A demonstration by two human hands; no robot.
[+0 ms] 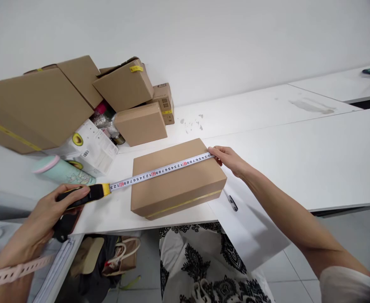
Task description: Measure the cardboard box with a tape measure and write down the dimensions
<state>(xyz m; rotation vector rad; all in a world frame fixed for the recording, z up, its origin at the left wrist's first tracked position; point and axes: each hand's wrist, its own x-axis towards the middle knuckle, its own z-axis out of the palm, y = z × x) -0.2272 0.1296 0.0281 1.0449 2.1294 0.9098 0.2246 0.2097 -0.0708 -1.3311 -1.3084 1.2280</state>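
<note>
I have the cardboard box point(175, 191) lying flat on the white tabletop point(298, 160), near its front edge, with a strip of yellow tape along its near side. The left hand point(51, 204) grasps the black and yellow case of a tape measure point(93, 194), just beyond the box's left end and apart from it. From there the silver blade point(166, 169) runs lengthwise across the box's top face, its printed numbers upside down to me. At the right end, the fingers of the right hand point(231, 160) pinch the blade by the box's edge; they cover its tip, so I can't tell whether it hooks over that edge.

Near the box's right front corner I see a pen point(232, 203) on a sheet of white paper point(251, 235), which hangs past the front of the tabletop. A mint-green tumbler point(67, 171) with a pink rim lies tilted behind the left hand, beside a white carton point(93, 147) printed with avocados. Farther back, against the wall, a smaller brown box point(141, 125) stands in front of another open carton point(125, 86).
</note>
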